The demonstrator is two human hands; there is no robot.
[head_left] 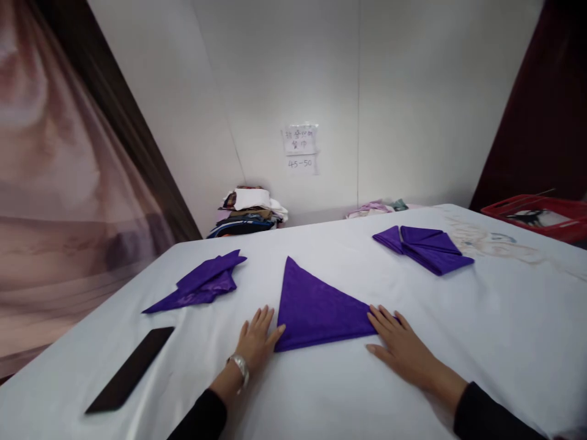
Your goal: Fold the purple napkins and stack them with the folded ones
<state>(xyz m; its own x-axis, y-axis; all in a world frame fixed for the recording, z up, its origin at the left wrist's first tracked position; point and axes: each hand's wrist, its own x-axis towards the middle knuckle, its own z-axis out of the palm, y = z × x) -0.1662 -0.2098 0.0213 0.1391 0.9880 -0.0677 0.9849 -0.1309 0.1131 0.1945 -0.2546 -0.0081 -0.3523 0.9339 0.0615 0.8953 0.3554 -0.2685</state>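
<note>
A purple cloth napkin [316,311], folded into a triangle with one point facing away from me, lies flat on the white-covered table. Beside its left corner rests my left hand [259,339], fingers stretched out, the thumb touching the cloth's edge. My right hand [398,345] lies flat at the opposite corner, fingertips over the tip of the cloth and fingers spread. Neither hand grips anything. Further left is a second purple napkin [206,280], folded in an irregular shape with pointed ends. More folded purple napkins [428,247] sit at the back right.
A dark flat rectangular board [131,370] lies at the left front of the white tablecloth [330,397]. Piled clothes [250,211] stand beyond the far edge. A red basket [541,217] is at the far right. Handwritten paper signs [300,148] hang on the wall; a pink curtain [59,183] hangs left.
</note>
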